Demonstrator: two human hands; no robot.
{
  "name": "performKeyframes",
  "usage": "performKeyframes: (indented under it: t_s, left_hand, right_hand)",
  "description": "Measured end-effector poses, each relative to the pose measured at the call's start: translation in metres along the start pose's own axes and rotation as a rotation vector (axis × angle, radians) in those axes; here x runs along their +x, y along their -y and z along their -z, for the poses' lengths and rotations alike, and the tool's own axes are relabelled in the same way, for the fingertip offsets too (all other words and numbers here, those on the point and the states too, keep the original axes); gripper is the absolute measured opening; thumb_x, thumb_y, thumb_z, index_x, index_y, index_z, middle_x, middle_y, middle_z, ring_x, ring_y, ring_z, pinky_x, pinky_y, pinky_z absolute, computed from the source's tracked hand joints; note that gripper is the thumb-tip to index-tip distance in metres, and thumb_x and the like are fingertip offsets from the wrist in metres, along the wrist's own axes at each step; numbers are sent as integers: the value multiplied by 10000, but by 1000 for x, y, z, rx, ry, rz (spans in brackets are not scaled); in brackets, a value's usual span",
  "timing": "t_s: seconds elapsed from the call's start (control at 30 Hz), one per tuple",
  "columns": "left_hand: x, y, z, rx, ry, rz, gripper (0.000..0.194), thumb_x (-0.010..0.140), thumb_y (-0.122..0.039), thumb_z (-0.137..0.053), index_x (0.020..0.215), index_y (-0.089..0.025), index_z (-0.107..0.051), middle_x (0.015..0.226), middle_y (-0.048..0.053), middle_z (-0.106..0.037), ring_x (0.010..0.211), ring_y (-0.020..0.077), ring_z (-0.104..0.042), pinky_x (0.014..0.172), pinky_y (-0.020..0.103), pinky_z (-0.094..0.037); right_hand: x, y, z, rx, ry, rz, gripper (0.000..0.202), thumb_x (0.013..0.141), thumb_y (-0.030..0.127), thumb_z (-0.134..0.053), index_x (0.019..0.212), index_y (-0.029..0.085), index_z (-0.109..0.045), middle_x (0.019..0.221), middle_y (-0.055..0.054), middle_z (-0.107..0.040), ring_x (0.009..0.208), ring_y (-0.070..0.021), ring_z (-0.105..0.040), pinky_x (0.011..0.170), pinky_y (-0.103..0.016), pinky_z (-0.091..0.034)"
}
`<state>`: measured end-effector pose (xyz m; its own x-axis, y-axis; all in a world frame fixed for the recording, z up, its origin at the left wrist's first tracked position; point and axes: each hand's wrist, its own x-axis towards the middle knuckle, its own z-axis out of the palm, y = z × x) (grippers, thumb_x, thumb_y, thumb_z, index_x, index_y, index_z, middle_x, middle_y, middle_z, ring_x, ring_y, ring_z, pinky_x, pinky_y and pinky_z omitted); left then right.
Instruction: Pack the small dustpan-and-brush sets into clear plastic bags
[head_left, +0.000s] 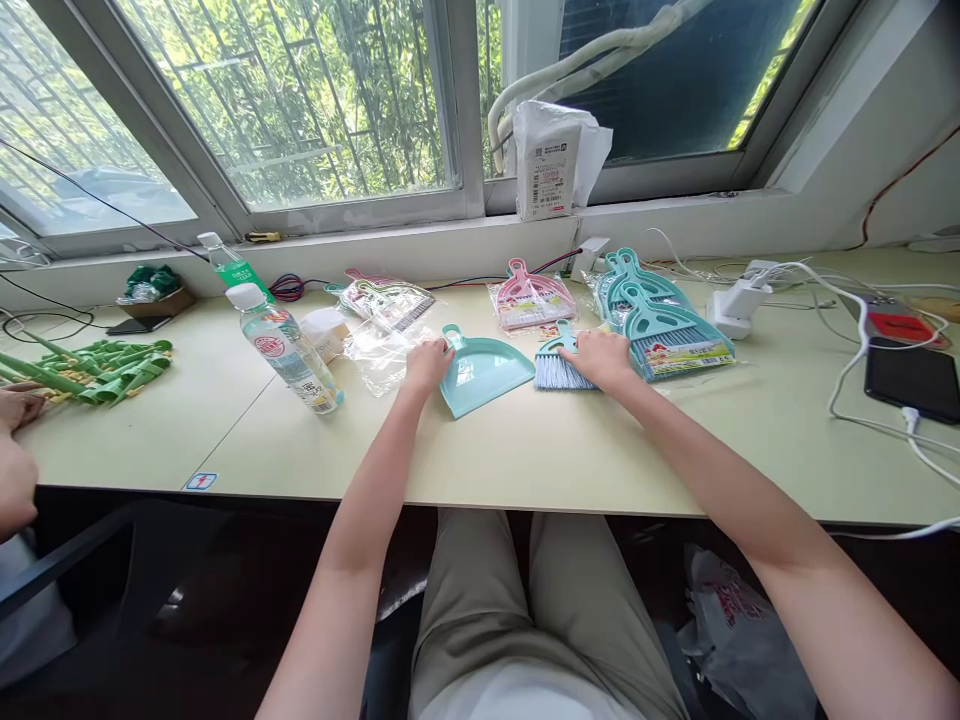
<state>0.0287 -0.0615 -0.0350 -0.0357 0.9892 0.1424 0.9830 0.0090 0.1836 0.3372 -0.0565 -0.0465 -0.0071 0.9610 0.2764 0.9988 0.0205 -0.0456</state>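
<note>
A pale teal dustpan (487, 372) lies on the table in front of me, its handle pointing away. My left hand (429, 366) is closed on the dustpan's left edge. To its right, a small teal hand brush (559, 368) with bluish bristles rests on the tabletop. My right hand (604, 358) grips this brush at its right side, the fingertips partly hidden. Just beyond my right hand are several teal dustpan-and-brush sets (660, 310) in clear packaging. A pink packaged set (529, 298) sits behind the brush.
Two water bottles (289, 350) stand to the left, near crumpled clear plastic wrap (379, 355). Green stalks (112, 368) lie far left beside a co-worker's hand (21, 405). White cables and a power adapter (739, 300) and a black phone (911, 378) occupy the right side.
</note>
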Motion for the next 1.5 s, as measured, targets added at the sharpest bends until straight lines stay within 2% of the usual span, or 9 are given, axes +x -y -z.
performKeyframes:
  t_s: [0.33, 0.57, 0.8, 0.93, 1.03, 1.13, 1.2, 1.27, 1.5]
  left_hand:
    - [-14, -19, 6, -68, 48, -72, 230, 894, -269, -440, 793, -214, -639, 905, 102, -695, 970, 279, -613, 803, 345, -409]
    - [-17, -37, -11, -385, 58, -115, 218, 890, -297, -510, 690, -212, -528, 822, 72, -655, 941, 266, -614, 833, 358, -434]
    - [-25, -68, -29, -1055, 279, -2, 415, 873, -617, -538, 824, -206, -535, 693, -3, -558, 579, 136, -549, 578, 283, -455]
    - [-33, -70, -16, -1095, 432, -36, 549, 701, -515, -788, 1077, -176, -575, 765, 9, -614, 631, 146, -586, 604, 280, -459]
    - [-40, -73, -5, -1168, 502, -230, 499, 700, -533, -768, 982, -136, -660, 812, 35, -654, 757, 181, -619, 705, 292, -470]
    - [-46, -76, 0, -1264, 499, -334, 518, 761, -611, -671, 965, -136, -702, 901, 57, -691, 905, 218, -626, 804, 300, -465]
    - [-47, -78, 0, -1278, 502, -308, 570, 787, -657, -609, 992, -134, -706, 903, 65, -693, 907, 221, -621, 795, 300, -464]
    - [-46, -77, -2, -1232, 499, -277, 587, 773, -670, -611, 967, -124, -704, 860, 56, -681, 853, 206, -609, 755, 291, -461]
    - [-39, -72, -5, -1001, 351, -361, 451, 789, -578, -614, 837, -134, -680, 808, 31, -647, 843, 195, -580, 770, 290, -452]
  right_hand:
    - [6, -19, 24, 36, 290, -11, 391, 737, 534, -656, 804, 161, -752, 895, -158, -723, 881, -305, -656, 722, -367, -430]
    - [-3, -3, 58, 379, 36, 14, 365, 811, 555, -600, 882, 219, -722, 928, -92, -729, 857, -258, -638, 668, -315, -394]
    - [-39, 68, 13, 248, 34, 217, 272, 968, 373, -452, 1024, 183, -639, 882, -127, -709, 786, -243, -636, 651, -303, -374]
    - [-29, 54, 11, 469, -16, 212, 235, 957, 329, -474, 1065, 180, -620, 814, -76, -690, 757, -220, -627, 698, -305, -415]
    - [-18, 34, 23, 607, -112, 203, 318, 902, 401, -561, 1117, 179, -634, 985, -109, -699, 891, -241, -633, 807, -348, -445]
    - [-11, 22, 33, 875, 125, 265, 466, 800, 534, -652, 1115, 191, -670, 1110, -119, -689, 1013, -269, -620, 860, -380, -467]
    - [-11, 20, 33, 1091, 420, 302, 492, 740, 599, -681, 1014, 192, -711, 1017, -87, -712, 949, -251, -639, 815, -356, -492]
    - [-14, 22, 29, 1242, 558, 256, 491, 661, 622, -732, 872, 179, -724, 885, -56, -707, 828, -217, -642, 734, -321, -498]
    - [-23, 41, 20, 1354, 412, 36, 477, 475, 559, -861, 589, 167, -615, 660, -18, -614, 641, -163, -582, 613, -293, -480]
